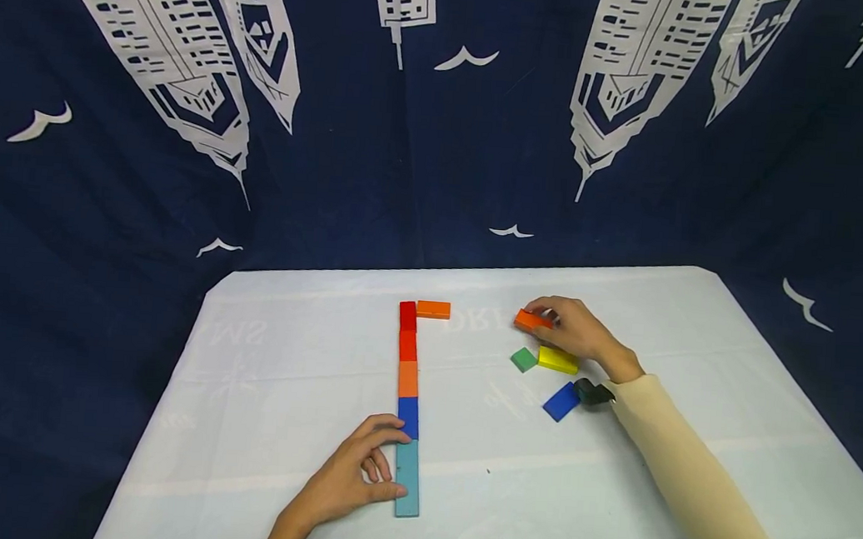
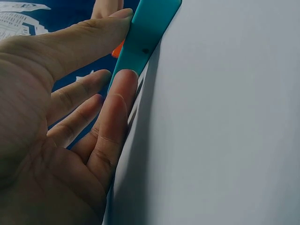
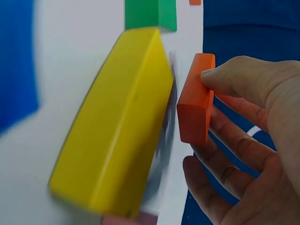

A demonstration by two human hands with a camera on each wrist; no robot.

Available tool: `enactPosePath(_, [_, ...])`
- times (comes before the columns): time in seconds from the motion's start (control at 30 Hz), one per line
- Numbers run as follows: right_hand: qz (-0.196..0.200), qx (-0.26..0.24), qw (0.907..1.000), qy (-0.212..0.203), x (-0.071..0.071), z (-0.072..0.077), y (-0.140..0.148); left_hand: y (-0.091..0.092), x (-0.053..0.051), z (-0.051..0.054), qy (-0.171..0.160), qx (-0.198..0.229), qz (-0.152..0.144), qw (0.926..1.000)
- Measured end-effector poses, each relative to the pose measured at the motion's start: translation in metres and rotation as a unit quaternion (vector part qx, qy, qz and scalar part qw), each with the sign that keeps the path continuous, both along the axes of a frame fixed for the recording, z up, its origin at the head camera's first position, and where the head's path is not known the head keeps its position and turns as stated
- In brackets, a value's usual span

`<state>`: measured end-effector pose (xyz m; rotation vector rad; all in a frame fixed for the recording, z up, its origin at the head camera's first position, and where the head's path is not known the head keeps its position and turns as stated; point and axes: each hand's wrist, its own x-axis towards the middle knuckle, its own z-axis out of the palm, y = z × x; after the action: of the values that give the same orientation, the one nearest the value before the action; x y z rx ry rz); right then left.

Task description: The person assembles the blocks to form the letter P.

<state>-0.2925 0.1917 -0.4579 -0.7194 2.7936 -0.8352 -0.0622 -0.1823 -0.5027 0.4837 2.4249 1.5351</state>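
A straight row of blocks runs toward the front of the table: two red blocks (image 1: 408, 330), an orange one (image 1: 409, 379), a blue one (image 1: 410, 414) and a long teal block (image 1: 408, 477) nearest me. My left hand (image 1: 349, 474) rests its thumb and fingertips along the left side of the teal and blue blocks, fingers loosely extended. Another orange block (image 1: 434, 310) juts rightward from the far end. On the right, my right hand (image 1: 576, 328) pinches an orange-red block (image 3: 194, 98) between thumb and fingers.
Near my right hand lie a yellow block (image 1: 558, 360), a green block (image 1: 524, 359) and a blue block (image 1: 561, 401). A white cloth covers the table (image 1: 281, 376). Behind it hangs a dark blue curtain (image 1: 410, 151) printed with white buildings and birds.
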Motion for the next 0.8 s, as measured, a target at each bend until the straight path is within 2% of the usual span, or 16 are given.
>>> enactPosePath(0.4, [0.029, -0.008, 0.9995, 0.009, -0.011, 0.005, -0.035, 0.001, 0.0, 0.001, -0.003, 0.013, 0.0, 0.9999])
enactPosePath(0.8, [0.056, 0.018, 0.9982, 0.013, -0.019, 0.002, -0.07, 0.002, 0.0, 0.002, -0.005, 0.008, 0.0, 1.0])
